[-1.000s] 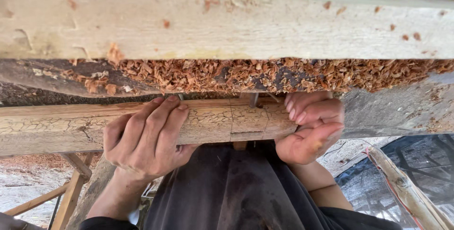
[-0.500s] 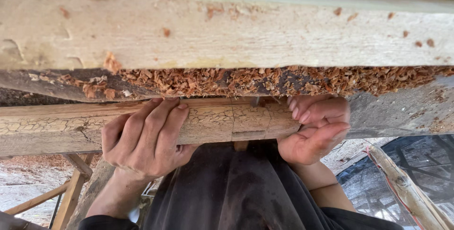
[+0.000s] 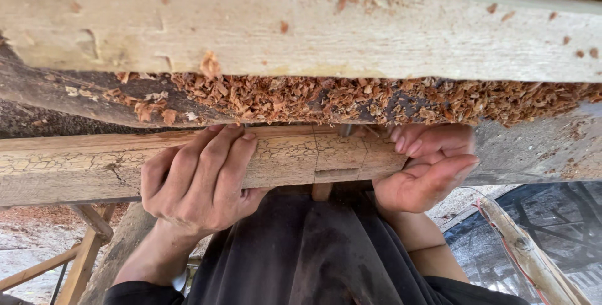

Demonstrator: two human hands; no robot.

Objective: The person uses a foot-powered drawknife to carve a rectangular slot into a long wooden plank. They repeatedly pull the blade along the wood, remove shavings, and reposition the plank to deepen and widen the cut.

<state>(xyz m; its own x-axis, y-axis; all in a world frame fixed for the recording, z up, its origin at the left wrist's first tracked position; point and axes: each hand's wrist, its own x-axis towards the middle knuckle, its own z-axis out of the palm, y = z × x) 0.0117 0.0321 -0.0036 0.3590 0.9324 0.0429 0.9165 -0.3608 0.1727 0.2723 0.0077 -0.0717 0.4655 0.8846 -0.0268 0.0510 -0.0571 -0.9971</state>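
Note:
A weathered, cracked wooden beam (image 3: 69,164) runs across the view from the left edge to just right of centre. My left hand (image 3: 197,182) wraps over its top and front face, fingers curled around it. My right hand (image 3: 429,167) cups the beam's right end, fingers folded over the end face and thumb beneath. Pencil-like lines and a small notch mark the beam (image 3: 338,157) near that end.
A long pale plank (image 3: 313,26) lies beyond the beam, with a band of reddish wood shavings (image 3: 351,101) along its near edge. A dark rough surface (image 3: 539,151) sits to the right. Below are wooden trestle legs (image 3: 81,261), my dark clothing and a thin stick (image 3: 520,248).
Both hands keep their hold on the beam. The beam and my right hand have shifted slightly to the right.

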